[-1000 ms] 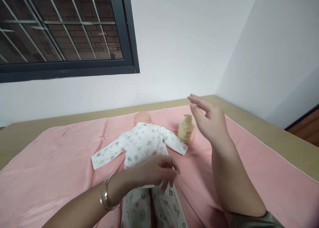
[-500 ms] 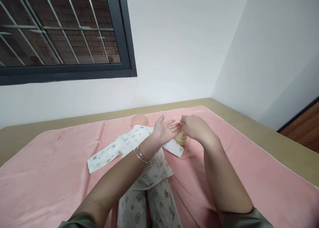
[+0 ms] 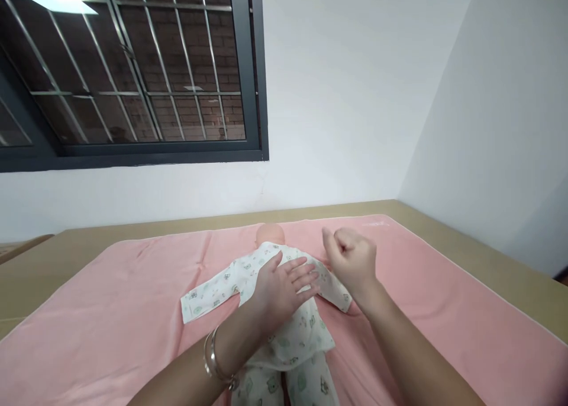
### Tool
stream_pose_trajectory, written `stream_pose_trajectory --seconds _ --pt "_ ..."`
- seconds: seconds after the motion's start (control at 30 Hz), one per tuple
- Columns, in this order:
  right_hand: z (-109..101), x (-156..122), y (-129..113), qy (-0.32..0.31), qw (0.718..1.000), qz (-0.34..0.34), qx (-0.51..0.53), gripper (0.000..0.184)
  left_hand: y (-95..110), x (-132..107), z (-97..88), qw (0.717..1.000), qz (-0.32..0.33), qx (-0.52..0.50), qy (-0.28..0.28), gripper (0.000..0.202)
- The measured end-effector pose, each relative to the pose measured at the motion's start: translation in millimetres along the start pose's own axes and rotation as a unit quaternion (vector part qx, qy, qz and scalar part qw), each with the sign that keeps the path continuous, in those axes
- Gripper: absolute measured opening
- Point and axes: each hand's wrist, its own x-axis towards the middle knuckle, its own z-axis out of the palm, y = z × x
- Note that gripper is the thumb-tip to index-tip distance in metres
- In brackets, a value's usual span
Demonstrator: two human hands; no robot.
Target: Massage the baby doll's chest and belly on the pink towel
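Observation:
A baby doll [image 3: 270, 234] lies on its back in a white long-sleeved patterned top [image 3: 306, 329] and matching trousers [image 3: 310, 382], sleeves spread outward. Above its chest, my left hand [image 3: 279, 284] is open, palm up and fingers apart, holding nothing. Bracelets [image 3: 215, 355] circle that wrist. My right hand [image 3: 354, 258] is raised just beyond the doll's right-hand sleeve [image 3: 335, 287], fingers curled into a fist and thumb pointing up. Whatever is inside the fist, if anything, is hidden. No bottle shows now.
A pink blanket [image 3: 146, 311] covers most of the tan surface [image 3: 465, 252] under the doll. White walls [image 3: 332, 98] rise at the back and right. A dark-framed window [image 3: 257, 98] with metal bars is at the upper left.
The view has tilted up and shifted left. My hands have come apart, the right one turning into a thumb-up fist. A bottle with yellowish contents beside the right hand is out of sight.

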Motion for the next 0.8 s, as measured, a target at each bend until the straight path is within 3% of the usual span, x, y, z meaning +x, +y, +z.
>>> stream_pose_trajectory --seconds 0.13,0.2,0.27,0.3,0.43,0.57,0.63,0.7,0.8 --pt "18.0 -33.9 -25.8 -0.049 0.979 -0.110 0.163 0.045 0.9 -21.7 -2.3 0.997 0.036 0.022 0.065 0.050" --pt "21.5 -47.2 -37.3 -0.070 0.968 -0.166 0.174 0.036 0.7 -31.3 1.9 0.997 0.027 0.013 0.074 0.049" --pt "23.4 -57.6 -48.3 -0.104 0.965 -0.179 0.160 0.022 3.3 -39.8 5.6 0.999 0.009 -0.006 0.046 0.050" --pt "24.6 -62.3 -53.5 -0.129 0.965 -0.176 0.148 0.023 6.4 -43.6 6.3 1.000 -0.001 -0.016 0.023 0.053" --pt "30.4 -81.5 -70.3 -0.257 0.932 -0.219 0.134 0.074 28.2 -57.4 -0.1 0.999 -0.014 -0.026 -0.022 0.065" --pt "28.3 -92.1 -77.4 -0.332 0.898 -0.234 0.170 0.074 41.5 -70.2 -4.4 1.000 0.023 -0.015 -0.012 0.069" --pt "23.0 -89.7 -77.2 -0.350 0.892 -0.216 0.189 0.070 32.4 -73.6 -1.3 0.993 0.112 -0.025 0.020 0.068" --pt "17.1 -82.8 -74.4 -0.362 0.891 -0.180 0.205 0.070 10.8 -73.7 2.8 0.980 0.191 -0.020 0.044 0.066" --pt "11.5 -69.2 -66.0 -0.341 0.913 -0.096 0.202 0.066 -29.2 -69.9 6.8 0.977 0.203 0.054 0.026 0.062"
